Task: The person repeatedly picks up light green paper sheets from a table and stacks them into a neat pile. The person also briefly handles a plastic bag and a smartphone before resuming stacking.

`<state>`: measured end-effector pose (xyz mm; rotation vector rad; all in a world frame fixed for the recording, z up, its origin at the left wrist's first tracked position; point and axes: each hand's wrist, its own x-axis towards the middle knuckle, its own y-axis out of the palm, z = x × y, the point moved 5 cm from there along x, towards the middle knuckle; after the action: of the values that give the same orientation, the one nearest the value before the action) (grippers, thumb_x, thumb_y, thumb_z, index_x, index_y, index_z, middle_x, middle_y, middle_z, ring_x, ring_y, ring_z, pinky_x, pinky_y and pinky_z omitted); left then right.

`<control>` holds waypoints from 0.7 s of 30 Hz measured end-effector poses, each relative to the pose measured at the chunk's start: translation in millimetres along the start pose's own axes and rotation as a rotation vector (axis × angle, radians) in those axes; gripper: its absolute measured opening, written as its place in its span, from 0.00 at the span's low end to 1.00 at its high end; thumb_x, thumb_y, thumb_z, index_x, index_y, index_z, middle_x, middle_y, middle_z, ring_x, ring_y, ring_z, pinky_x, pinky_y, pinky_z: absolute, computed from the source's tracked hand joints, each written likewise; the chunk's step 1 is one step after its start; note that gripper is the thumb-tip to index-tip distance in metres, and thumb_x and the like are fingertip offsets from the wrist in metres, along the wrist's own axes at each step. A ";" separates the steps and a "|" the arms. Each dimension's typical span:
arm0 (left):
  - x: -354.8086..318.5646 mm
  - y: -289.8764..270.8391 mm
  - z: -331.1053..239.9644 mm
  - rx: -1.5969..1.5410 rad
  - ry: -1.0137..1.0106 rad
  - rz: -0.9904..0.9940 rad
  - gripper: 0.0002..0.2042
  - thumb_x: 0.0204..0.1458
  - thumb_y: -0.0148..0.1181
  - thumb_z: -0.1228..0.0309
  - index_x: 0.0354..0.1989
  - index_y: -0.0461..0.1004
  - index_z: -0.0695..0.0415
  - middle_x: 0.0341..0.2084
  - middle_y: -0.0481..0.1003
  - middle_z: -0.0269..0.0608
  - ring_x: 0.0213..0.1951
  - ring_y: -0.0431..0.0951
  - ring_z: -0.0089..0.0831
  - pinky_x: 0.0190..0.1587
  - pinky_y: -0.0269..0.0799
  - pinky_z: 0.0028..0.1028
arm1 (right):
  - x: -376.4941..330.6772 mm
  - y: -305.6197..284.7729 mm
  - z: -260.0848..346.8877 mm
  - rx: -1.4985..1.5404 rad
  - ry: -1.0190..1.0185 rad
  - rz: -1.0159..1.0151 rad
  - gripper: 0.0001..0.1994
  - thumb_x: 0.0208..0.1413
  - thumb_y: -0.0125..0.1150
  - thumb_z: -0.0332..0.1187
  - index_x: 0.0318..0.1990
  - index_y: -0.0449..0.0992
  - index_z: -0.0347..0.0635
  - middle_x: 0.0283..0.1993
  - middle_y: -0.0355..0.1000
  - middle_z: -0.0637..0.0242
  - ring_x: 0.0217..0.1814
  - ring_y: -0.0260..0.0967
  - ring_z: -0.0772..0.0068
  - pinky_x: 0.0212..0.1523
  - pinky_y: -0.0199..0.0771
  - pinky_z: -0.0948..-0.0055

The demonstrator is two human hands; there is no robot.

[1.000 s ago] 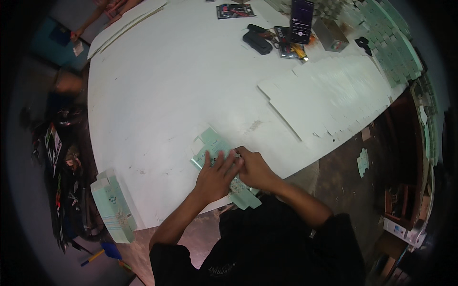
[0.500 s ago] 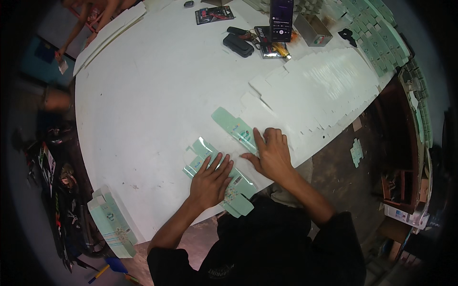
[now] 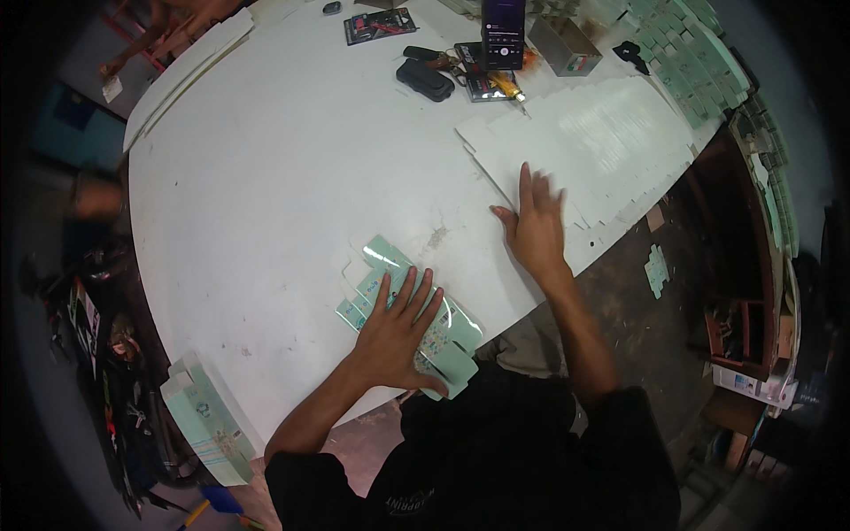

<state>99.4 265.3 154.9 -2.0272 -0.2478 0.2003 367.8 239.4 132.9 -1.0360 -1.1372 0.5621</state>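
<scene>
Far from you, a phone (image 3: 503, 34) stands left of a box (image 3: 565, 49). You see a black case (image 3: 425, 80) farther left.

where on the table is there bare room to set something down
Widest: the table between the green card under the left hand and the black case. Smaller: between the left hand and right hand. Crowded: the far right, with phone, box, white sheets.
</scene>
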 end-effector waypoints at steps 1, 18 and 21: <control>-1.3 1.6 3.0 -0.005 0.006 -0.027 0.46 0.51 0.70 0.46 0.73 0.63 0.63 0.75 0.58 0.57 0.77 0.54 0.58 0.76 0.43 0.62 | -0.8 -0.5 0.6 0.385 0.166 0.217 0.31 0.67 0.61 0.35 0.74 0.61 0.35 0.61 0.70 0.30 0.63 0.70 0.30 0.62 0.73 0.47; -5.6 21.9 10.0 0.112 -0.020 -0.189 0.48 0.35 0.68 0.73 0.74 0.64 0.55 0.76 0.58 0.50 0.76 0.58 0.49 0.76 0.48 0.61 | -61.1 -35.6 104.5 0.877 0.184 0.687 0.10 0.60 0.59 0.22 0.48 0.75 0.29 0.41 0.78 0.37 0.43 0.78 0.33 0.42 0.77 0.48; -14.5 21.5 14.8 0.072 -0.046 -0.070 0.49 0.33 0.69 0.72 0.75 0.63 0.57 0.77 0.58 0.50 0.78 0.55 0.48 0.77 0.43 0.61 | -59.8 -57.2 107.5 0.790 -0.092 0.224 0.15 0.58 0.65 0.25 0.51 0.77 0.27 0.55 0.74 0.37 0.60 0.74 0.36 0.56 0.76 0.49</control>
<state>83.6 264.7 129.5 -1.9408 -0.3352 0.2089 239.7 205.8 162.3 -0.4476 -0.7606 1.1332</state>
